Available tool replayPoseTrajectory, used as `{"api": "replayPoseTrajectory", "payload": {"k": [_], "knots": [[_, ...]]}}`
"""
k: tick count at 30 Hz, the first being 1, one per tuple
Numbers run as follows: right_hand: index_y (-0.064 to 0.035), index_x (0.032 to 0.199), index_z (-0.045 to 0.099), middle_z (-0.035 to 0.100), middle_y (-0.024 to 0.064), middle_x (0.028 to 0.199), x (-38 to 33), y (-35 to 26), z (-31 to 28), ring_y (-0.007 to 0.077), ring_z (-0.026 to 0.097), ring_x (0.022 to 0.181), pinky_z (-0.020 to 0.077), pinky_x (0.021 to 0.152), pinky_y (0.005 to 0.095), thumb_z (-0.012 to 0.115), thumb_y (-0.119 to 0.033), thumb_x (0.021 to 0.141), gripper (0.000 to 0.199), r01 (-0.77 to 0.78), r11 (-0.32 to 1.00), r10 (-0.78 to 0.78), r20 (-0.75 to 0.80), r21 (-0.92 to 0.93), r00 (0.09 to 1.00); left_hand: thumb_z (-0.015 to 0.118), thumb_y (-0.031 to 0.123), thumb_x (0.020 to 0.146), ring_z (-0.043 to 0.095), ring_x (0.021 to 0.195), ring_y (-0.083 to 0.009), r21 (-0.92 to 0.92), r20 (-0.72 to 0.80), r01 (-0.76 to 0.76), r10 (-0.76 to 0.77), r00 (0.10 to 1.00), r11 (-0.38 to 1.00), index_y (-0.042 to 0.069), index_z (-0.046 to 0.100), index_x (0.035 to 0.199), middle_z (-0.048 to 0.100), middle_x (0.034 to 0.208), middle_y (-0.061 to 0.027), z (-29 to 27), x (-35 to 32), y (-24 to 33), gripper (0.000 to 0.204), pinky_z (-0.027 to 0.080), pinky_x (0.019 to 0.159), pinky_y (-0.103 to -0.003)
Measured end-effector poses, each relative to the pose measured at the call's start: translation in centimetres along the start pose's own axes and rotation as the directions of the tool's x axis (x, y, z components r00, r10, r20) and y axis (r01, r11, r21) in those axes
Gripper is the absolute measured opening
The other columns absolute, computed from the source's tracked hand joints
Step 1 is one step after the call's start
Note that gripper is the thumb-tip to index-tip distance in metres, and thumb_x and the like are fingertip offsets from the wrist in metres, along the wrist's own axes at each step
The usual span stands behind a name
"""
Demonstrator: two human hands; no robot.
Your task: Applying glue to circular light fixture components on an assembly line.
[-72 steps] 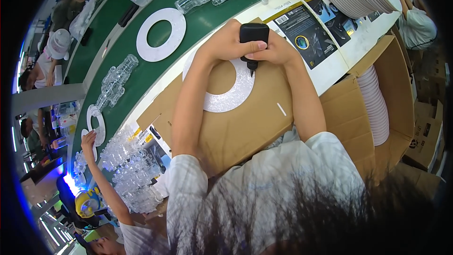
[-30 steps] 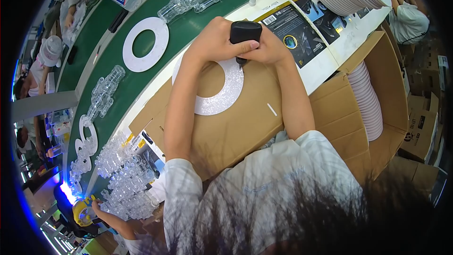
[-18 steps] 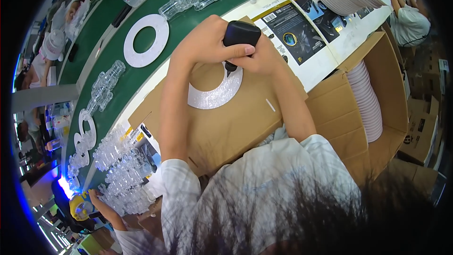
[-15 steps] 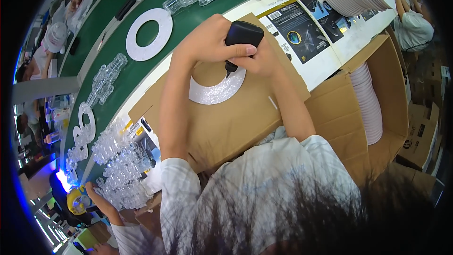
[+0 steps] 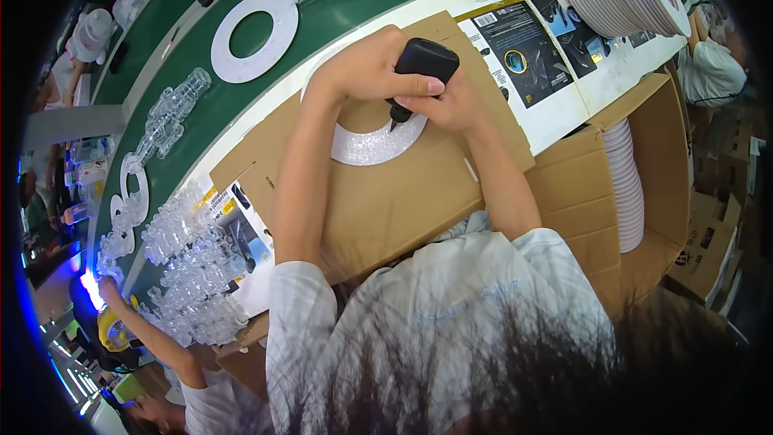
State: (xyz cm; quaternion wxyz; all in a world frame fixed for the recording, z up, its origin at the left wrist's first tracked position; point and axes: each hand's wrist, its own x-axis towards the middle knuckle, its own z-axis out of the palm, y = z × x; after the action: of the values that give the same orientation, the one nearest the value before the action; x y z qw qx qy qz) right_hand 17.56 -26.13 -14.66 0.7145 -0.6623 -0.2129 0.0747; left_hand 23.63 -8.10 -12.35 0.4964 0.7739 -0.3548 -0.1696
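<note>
Black bottle [image 5: 427, 60], gripped by left hand [image 5: 361, 66] and right hand [image 5: 452, 105], has moved lower along the white ring [image 5: 372, 149].

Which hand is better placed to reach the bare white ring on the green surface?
Probably the left hand: it looks nearer the bare white ring, with the right hand farther across. Both hold the black bottle, so the left must release first.

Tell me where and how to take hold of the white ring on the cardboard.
Probably best: pinch the ring across its near arc, between outer rim and hole, coming from the wearer's side. It lies flat on the cardboard with that arc uncovered, while the left hand and right hand, around the bottle, hide much of its far side.
</note>
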Motion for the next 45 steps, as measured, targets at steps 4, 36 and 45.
{"api": "replayPoseTrajectory", "payload": {"k": [4,36,45], "knots": [[-0.0024,0.104,0.065,0.069,0.0047,0.09,0.0,-0.3,0.1,0.0133,0.066,0.083,0.0546,0.072,0.0303,0.076,-0.006,0.078,0.028,-0.032,0.999,0.032,0.014,-0.033,0.999,0.08,0.048,0.078,0.046,0.042,-0.0143,-0.037,0.002,0.012,-0.012,1.0,0.999,0.002,0.06,0.06,0.052,0.049,-0.0044,0.0,-0.2,-0.1,0.053,0.036,0.042,-0.03],[-0.0051,0.109,0.064,0.067,0.0028,0.095,-0.3,0.5,-0.3,0.0139,0.064,0.089,0.0516,0.078,0.03,0.078,-0.005,0.076,0.036,-0.044,0.997,0.048,0.057,-0.066,0.997,0.084,0.045,0.072,0.061,0.069,-0.0178,-0.019,0.204,0.262,-0.253,0.946,0.965,-0.001,0.067,0.087,0.063,0.075,-0.0081,-0.7,0.0,0.0,0.051,0.049,0.064,-0.032],[-0.0058,0.109,0.063,0.067,0.0022,0.098,-0.9,0.6,-0.3,0.0133,0.063,0.091,0.0514,0.078,0.0292,0.079,-0.006,0.075,0.037,-0.067,0.997,0.063,0.072,0.05,0.995,0.083,0.041,0.072,0.055,0.055,-0.0162,0.023,0.222,0.238,-0.237,0.946,0.971,0.001,0.065,0.073,0.059,0.061,-0.0067,-0.8,0.2,2.5,0.044,0.045,0.053,-0.032]]}}
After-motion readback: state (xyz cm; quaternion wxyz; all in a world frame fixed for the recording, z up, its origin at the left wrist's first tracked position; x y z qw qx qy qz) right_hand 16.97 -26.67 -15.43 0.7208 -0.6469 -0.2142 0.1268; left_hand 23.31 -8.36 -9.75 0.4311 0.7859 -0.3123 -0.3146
